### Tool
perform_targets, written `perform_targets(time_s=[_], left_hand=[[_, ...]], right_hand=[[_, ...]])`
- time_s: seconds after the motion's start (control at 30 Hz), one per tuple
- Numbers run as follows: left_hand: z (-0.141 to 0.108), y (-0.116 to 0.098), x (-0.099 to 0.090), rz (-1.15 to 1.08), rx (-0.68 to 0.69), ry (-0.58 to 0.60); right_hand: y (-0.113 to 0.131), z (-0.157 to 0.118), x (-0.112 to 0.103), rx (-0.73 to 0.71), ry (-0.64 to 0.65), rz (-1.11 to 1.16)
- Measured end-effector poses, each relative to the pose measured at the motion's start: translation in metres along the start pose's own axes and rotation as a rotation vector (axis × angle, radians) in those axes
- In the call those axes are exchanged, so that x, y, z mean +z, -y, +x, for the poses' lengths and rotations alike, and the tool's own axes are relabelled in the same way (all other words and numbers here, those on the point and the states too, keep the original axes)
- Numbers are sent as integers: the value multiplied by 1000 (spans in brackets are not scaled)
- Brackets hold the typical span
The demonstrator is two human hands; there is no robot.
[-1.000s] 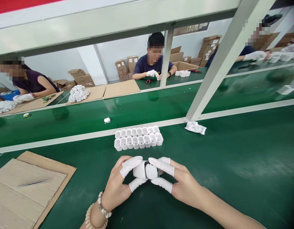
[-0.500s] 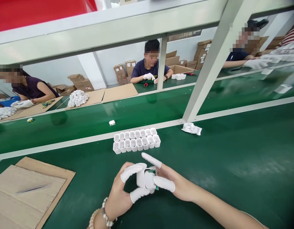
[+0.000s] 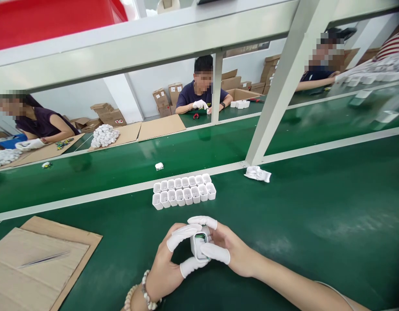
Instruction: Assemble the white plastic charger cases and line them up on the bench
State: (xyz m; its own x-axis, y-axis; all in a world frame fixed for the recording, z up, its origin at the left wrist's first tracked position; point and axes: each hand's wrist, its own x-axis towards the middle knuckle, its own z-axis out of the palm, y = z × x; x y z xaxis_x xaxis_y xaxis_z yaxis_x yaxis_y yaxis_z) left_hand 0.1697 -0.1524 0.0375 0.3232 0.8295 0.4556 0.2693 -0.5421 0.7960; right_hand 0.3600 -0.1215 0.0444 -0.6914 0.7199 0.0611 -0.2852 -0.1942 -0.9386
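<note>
In front of me, my left hand [image 3: 169,257] holds a white plastic housing [image 3: 194,248] between its thumb and finger. White finger cots cover the fingertips. Inside the housing's open end sits a white insert with a green circuit board [image 3: 201,238], mostly within the walls. My right hand [image 3: 231,247] has its thumb on that insert, and its fingers curl around the far side of the housing. Part of the board is hidden behind the right thumb. Just beyond my hands, two rows of open white housings [image 3: 180,197] stand on the green table.
Tweezers [image 3: 43,259] lie on cardboard sheets [image 3: 66,242] at the left. A crumpled white glove [image 3: 258,174] rests near the metal post [image 3: 273,95]. Small white parts sit on the green conveyor [image 3: 193,144]. Co-workers sit across it, beside white piles.
The insert with the circuit board has gone deeper into the housing. My right hand has closed in, its raised finger now bent over the housing. On the conveyor, small parts have shifted right.
</note>
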Motion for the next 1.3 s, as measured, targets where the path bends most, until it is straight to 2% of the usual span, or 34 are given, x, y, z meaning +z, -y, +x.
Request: perform_targets(time_s=[0.3,0.5,0.67,0.8,1.13,1.3], left_hand=[[1,4,1,51,8,-26],[-1,3,8,192,39,-87],[-4,0,14,248,27,-109],[-3,-1,17,280,25,-124],[-6,2,14,255,81,-173],[-6,4,14,234,121,-152]], right_hand=[[-1,-1,2,12,-46,-72],[-3,-7,11,29,-108,-262],[-12,-7,10,-62,-159,-520],[-17,-7,9,-74,-166,-604],[-3,-8,11,-61,-114,-405],[-5,-6,9,-71,-108,-406]])
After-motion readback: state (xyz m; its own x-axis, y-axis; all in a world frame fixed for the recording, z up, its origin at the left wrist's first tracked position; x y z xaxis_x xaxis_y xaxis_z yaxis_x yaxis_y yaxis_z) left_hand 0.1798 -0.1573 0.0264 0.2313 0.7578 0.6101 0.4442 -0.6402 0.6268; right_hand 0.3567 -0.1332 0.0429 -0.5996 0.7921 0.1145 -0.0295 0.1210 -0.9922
